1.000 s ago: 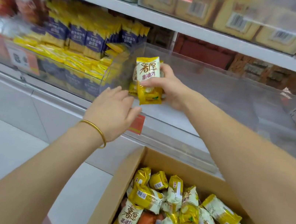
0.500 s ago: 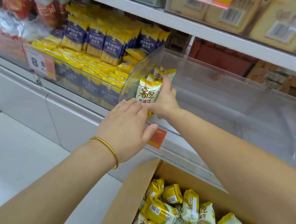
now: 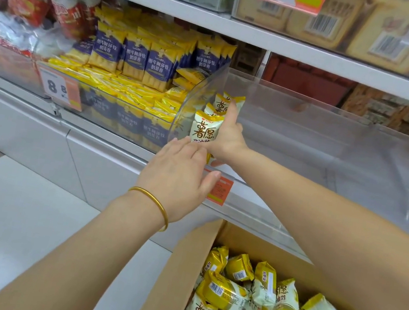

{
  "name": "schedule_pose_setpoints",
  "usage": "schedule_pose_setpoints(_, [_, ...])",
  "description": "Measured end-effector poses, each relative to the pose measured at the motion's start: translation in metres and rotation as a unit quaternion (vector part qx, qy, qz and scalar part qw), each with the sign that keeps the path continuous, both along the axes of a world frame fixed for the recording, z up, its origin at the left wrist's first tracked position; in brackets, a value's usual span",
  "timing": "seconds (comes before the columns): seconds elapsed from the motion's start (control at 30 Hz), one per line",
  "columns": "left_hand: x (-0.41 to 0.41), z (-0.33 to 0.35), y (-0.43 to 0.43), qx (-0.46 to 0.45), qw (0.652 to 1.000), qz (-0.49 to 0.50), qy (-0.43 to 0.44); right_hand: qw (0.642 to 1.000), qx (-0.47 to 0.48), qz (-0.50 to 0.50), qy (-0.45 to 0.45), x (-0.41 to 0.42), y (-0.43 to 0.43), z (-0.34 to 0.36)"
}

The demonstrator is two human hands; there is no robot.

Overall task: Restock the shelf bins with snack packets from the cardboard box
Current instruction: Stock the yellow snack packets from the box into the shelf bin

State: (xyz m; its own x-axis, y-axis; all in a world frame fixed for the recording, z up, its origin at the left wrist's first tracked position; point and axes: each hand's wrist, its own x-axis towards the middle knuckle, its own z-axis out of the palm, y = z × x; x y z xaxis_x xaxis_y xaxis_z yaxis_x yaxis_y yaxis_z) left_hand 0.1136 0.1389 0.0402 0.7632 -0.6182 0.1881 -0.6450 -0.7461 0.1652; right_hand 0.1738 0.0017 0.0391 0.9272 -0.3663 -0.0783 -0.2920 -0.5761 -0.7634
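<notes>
Up to three white-and-yellow snack packets (image 3: 203, 129) stand upright in a row at the left end of a clear shelf bin (image 3: 308, 133), against its curved side wall. My right hand (image 3: 228, 138) reaches into the bin and grips them from the right, thumb up along the rear packet. Fingers straight, my left hand (image 3: 178, 177) touches the bin's front by the bottom of the front packet. Below at the right, an open cardboard box (image 3: 179, 271) holds several more of the same packets (image 3: 264, 293).
The bin to the left is packed with blue-and-yellow packets (image 3: 135, 58) and has a price tag (image 3: 58, 89) on its front. An orange label (image 3: 219, 192) hangs on the shelf edge under my hands. Another shelf with boxed goods runs above. White floor lies at the left.
My right hand has carried the packet down into the bin's left end, beside the packets standing there. My left hand has risen to the bin's front. The view has moved closer.
</notes>
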Motion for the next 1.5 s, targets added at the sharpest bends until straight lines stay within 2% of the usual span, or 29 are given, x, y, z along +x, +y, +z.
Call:
schedule_pose_setpoints(0.2, [0.002, 0.000, 0.001, -0.013, 1.000, -0.011, 0.001, 0.999, -0.012, 0.034, 0.016, -0.020, -0.010, 0.016])
schedule_pose_setpoints(0.33, [-0.003, 0.008, 0.009, -0.071, 0.996, -0.021, -0.046, 0.995, -0.045, 0.038, -0.077, -0.069, -0.021, 0.046])
schedule_pose_setpoints(0.43, [-0.023, 0.017, 0.010, -0.116, 0.986, -0.055, -0.108, 0.983, -0.069, 0.036, -0.167, -0.144, -0.025, 0.061])
schedule_pose_setpoints(0.5, [-0.049, 0.019, 0.004, -0.129, 0.982, -0.086, -0.105, 0.982, -0.046, 0.046, -0.178, -0.200, -0.028, 0.052])
schedule_pose_setpoints(0.57, [-0.076, 0.010, -0.003, -0.115, 0.981, -0.135, -0.075, 0.989, -0.051, 0.057, -0.123, -0.245, -0.035, 0.024])
schedule_pose_setpoints(0.63, [-0.099, -0.008, -0.009, -0.059, 0.980, -0.183, -0.045, 0.993, -0.097, 0.068, -0.013, -0.274, -0.049, -0.018])
schedule_pose_setpoints(0.73, [-0.118, -0.035, -0.011, 0.020, 0.978, -0.209, -0.012, 0.972, -0.161, 0.070, 0.156, -0.294, -0.083, -0.089])
schedule_pose_setpoints(0.8, [-0.125, -0.048, -0.013, 0.066, 0.977, -0.202, 0.031, 0.957, -0.175, 0.069, 0.221, -0.298, -0.098, -0.123])
schedule_pose_setpoints(0.87, [-0.129, -0.059, -0.017, 0.127, 0.971, -0.196, 0.057, 0.947, -0.200, 0.069, 0.242, -0.297, -0.100, -0.143])
schedule_pose_setpoints(0.97, [-0.127, -0.077, -0.025, 0.221, 0.957, -0.175, 0.072, 0.936, -0.268, 0.058, 0.219, -0.284, -0.092, -0.155])
schedule_pose_setpoints(1.07, [-0.125, -0.088, -0.038, 0.260, 0.948, -0.165, 0.076, 0.932, -0.279, 0.001, 0.229, -0.260, -0.082, -0.165])
schedule_pose_setpoints(1.2, [-0.127, -0.092, -0.054, 0.280, 0.943, -0.165, 0.073, 0.910, -0.223, -0.100, 0.336, -0.230, -0.073, -0.181])
schedule_pose_setpoints(1.3, [-0.128, -0.089, -0.066, 0.267, 0.945, -0.174, 0.074, 0.900, -0.199, -0.135, 0.364, -0.224, -0.075, -0.187])
schedule_pose_setpoints(1.4, [-0.128, -0.084, -0.075, 0.249, 0.949, -0.179, 0.073, 0.906, -0.120, -0.151, 0.376, -0.231, -0.088, -0.186])
schedule_pose_setpoints(1.5, [-0.127, -0.082, -0.079, 0.240, 0.951, -0.182, 0.075, 0.927, -0.041, -0.126, 0.351, -0.245, -0.096, -0.186])
